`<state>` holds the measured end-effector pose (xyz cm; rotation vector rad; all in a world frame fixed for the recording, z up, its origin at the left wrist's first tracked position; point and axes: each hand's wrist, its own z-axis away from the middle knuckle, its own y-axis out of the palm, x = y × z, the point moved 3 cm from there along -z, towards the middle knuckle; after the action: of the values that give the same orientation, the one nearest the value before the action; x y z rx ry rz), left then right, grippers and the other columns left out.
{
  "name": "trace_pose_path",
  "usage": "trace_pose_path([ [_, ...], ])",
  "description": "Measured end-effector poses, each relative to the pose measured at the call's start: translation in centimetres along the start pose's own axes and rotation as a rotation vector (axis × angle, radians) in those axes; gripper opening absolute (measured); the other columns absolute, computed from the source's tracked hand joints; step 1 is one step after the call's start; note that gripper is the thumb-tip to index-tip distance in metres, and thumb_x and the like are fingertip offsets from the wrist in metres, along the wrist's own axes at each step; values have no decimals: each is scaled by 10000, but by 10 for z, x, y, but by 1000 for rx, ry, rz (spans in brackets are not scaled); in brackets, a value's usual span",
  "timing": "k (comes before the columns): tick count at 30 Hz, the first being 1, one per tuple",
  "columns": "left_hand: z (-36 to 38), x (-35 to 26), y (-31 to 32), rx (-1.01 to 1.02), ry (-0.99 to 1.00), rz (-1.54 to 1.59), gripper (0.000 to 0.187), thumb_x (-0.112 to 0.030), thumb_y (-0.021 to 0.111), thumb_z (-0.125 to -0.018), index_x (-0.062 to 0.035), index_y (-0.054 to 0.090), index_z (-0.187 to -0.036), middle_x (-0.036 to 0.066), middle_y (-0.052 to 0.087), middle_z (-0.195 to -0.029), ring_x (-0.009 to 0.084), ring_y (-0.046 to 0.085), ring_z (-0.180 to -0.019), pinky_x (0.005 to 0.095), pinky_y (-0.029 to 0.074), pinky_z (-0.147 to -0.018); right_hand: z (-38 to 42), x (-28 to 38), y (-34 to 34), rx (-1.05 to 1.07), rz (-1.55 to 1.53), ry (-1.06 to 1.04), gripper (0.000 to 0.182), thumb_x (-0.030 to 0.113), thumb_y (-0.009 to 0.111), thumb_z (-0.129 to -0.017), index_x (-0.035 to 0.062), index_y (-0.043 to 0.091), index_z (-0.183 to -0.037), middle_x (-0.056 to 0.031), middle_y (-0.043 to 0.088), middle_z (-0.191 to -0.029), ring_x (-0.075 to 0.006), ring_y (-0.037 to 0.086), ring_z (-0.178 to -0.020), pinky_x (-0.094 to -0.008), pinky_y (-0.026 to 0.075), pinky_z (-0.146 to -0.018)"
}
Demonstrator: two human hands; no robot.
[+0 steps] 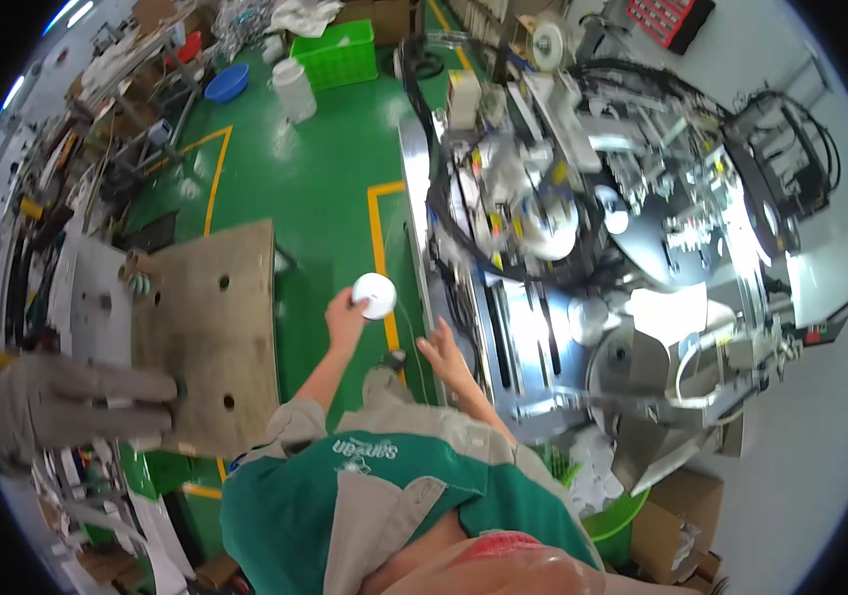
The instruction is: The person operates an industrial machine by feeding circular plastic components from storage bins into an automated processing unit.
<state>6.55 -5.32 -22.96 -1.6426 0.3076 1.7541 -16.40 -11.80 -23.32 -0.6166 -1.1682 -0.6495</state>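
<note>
A flat white disc [374, 296] is held by its lower-left edge in my left hand [346, 319], its fingers closed on the rim above the green floor. To the right, my right hand [444, 355] is open, index finger and thumb apart, close to the near edge of the machine [533, 347]. A thin pale line [412, 342] hangs between the two hands. The machine carries rails, black cables and bright metal parts.
A wooden table [206, 332] with holes stands on the left, another person's trousers [87, 397] beyond it. White pieces fill a green basket [632, 531] at lower right, beside a cardboard box [681, 516]. Far ahead are a green crate [335, 59] and a blue basin [227, 83].
</note>
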Motion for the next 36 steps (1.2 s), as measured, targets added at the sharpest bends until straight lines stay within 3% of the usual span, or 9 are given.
trace_pose_path([
  [3, -147, -81, 8, -28, 111, 226, 328, -80, 621, -775, 14, 591, -1088, 92, 625, -956, 152, 612, -749, 260, 509, -530, -14, 3, -21, 124, 93, 137, 587, 325, 622, -848, 23, 411, -1305, -171, 540, -1216, -230, 514, -1143, -326, 405, -935],
  [6, -249, -166, 81, 320, 191, 423, 316, -105, 613, -787, -6, 598, -1087, 53, 622, -928, 109, 589, -744, 249, 506, -578, 1, -17, -28, 65, -122, 318, 380, 191, 554, -909, 24, 467, -1240, -66, 573, -1147, -134, 529, -1042, -284, 432, -884],
  [8, -282, -217, 139, 484, 150, 398, 286, -147, 639, -797, -5, 600, -1042, 45, 625, -902, 118, 595, -689, 252, 521, -577, 15, -27, -26, -24, -302, 232, 369, 200, 570, -902, 52, 480, -1228, -64, 584, -1119, -139, 538, -1020, -278, 435, -865],
  [9, -308, -215, 182, 587, 195, 596, 277, -168, 652, -800, -6, 602, -1018, 43, 629, -871, 118, 598, -655, 253, 524, -569, 24, -55, -23, -73, 59, 181, 376, 208, 573, -901, 45, 477, -1226, -78, 582, -1123, -149, 539, -1028, -288, 429, -882],
  [12, -308, -272, 231, 806, 153, 569, 283, -153, 666, -788, -11, 613, -1027, 47, 638, -860, 98, 595, -636, 211, 502, -534, 28, 11, -1, -228, -263, 433, 393, 177, 593, -883, 19, 473, -1222, -99, 581, -1126, -169, 538, -1049, -303, 417, -905],
  [25, -316, -286, 280, 917, 36, 496, 139, -110, 642, -782, -38, 631, -901, 10, 593, -750, 96, 563, -623, 215, 466, -510, 43, -31, 35, -370, -222, 695, 412, 249, 552, -907, 29, 479, -1247, -130, 595, -1125, -228, 568, -1015, -347, 455, -865],
  [26, -314, -290, 277, 905, 27, 486, 139, -120, 649, -778, -44, 626, -891, 2, 581, -735, 95, 561, -624, 216, 464, -506, 34, -21, 34, -437, -413, 406, 383, 212, 596, -884, 29, 496, -1207, -125, 621, -1035, -188, 584, -949, -323, 469, -808],
  [34, -339, -271, 290, 828, -22, 331, 262, -241, 739, -675, -34, 609, -770, 46, 562, -676, 127, 550, -558, 231, 466, -530, 32, 8, 31, -464, -316, 368, 328, 151, 569, -892, 19, 498, -1184, -112, 628, -1008, -167, 586, -939, -292, 472, -801],
  [36, -359, -248, 308, 929, -35, 214, 360, -208, 671, -765, -85, 580, -1092, 8, 587, -871, 110, 552, -772, 244, 463, -654, 32, 24, 30, -484, -277, 319, 321, 136, 572, -888, 13, 503, -1177, -121, 627, -1008, -172, 586, -945, -292, 468, -815],
])
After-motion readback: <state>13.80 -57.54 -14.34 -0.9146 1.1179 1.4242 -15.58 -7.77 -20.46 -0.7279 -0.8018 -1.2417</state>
